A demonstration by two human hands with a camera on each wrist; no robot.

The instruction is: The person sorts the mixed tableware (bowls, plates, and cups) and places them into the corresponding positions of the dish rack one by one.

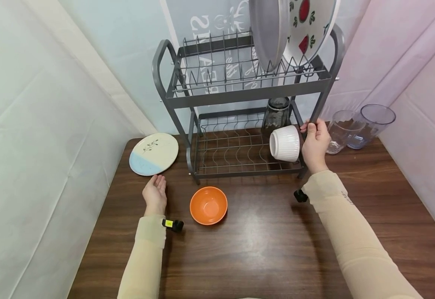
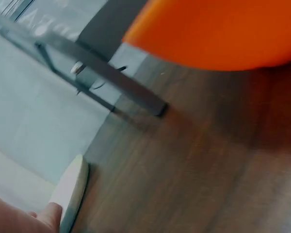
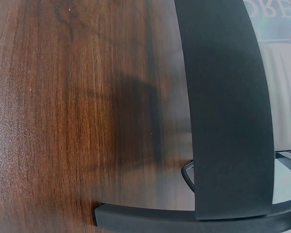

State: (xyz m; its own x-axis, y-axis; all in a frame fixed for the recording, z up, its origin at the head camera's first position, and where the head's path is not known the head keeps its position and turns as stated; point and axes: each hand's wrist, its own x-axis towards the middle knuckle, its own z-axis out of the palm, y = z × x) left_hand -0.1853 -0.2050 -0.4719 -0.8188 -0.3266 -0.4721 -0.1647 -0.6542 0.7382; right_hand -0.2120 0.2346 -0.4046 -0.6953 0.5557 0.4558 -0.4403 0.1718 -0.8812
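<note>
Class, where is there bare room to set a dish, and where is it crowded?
Bare tabletop lies between the orange bowl and right sleeve, and right of that sleeve. Crowded: the dish rack's lower right, holding a white ribbed bowl and dark glass, with the right hand and two tumblers alongside.

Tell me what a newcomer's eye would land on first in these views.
Probably the bright orange bowl, on the brown table in front of the gray dish rack. Next, the plate with red motifs standing at the right of the rack's upper tier, and the white ribbed cup tipped sideways on the lower tier. The right hand grips the rack's right side; the left hand is near the cream-and-blue plate.
</note>
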